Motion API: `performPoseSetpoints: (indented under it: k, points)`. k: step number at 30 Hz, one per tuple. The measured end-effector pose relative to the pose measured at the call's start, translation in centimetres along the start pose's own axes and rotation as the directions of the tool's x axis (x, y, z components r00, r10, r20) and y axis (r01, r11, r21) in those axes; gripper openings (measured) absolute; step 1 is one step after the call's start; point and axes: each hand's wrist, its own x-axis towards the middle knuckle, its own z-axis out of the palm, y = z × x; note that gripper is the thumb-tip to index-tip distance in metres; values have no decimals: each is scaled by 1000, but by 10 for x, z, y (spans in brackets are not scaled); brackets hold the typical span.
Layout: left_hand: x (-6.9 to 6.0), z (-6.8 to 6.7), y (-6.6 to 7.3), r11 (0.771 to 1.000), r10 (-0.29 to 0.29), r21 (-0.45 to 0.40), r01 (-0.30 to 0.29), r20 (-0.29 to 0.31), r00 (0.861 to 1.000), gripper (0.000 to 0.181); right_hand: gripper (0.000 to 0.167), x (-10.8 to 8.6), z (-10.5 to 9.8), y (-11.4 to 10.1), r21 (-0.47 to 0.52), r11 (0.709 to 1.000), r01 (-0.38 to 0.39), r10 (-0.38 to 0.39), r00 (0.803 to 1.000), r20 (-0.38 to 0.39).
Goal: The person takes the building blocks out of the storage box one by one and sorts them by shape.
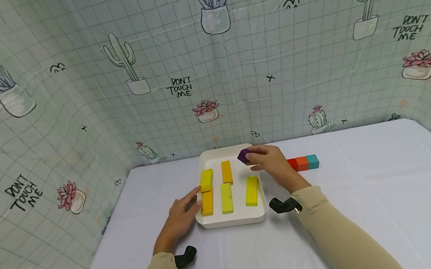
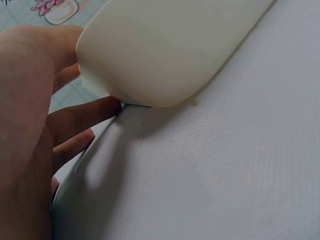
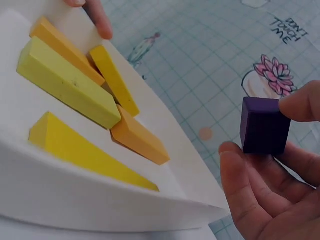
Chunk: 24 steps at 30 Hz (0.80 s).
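In the head view a white tray [image 1: 244, 216] holds several long blocks: a yellow-green block [image 1: 226, 198] in the middle, a yellow block [image 1: 251, 191] at the right, an orange block [image 1: 226, 172] behind, and a yellow and an orange one along the left wall. My right hand [image 1: 272, 163] pinches a dark purple cube [image 1: 243, 156] above the tray's back right corner; the right wrist view shows the cube [image 3: 265, 126] between thumb and fingers. My left hand [image 1: 179, 216] touches the tray's left wall, fingers extended; in the left wrist view its fingertips meet the tray's side [image 2: 150, 60].
Right of the tray, partly behind my right hand, a red cube [image 1: 293, 164], an orange cube [image 1: 302, 163] and a teal cube [image 1: 312, 162] stand in a row on the white table [image 1: 373, 185]. A patterned cloth [image 1: 270, 52] hangs behind the table.
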Motion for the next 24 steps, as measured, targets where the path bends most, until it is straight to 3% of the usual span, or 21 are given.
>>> performPoseSetpoints:
  k: [19, 24]
  points:
    - [-2, 1, 0, 1000, -1, -7, 1, 1, 1000, 51, 47, -12, -24, 5, -5, 1000, -9, 9, 1000, -14]
    - [-1, 1, 0, 1000, -8, -5, 8, 3, 1000, 51, 47, -16, -31, 5, -89, 996, -12, 8, 999, -38]
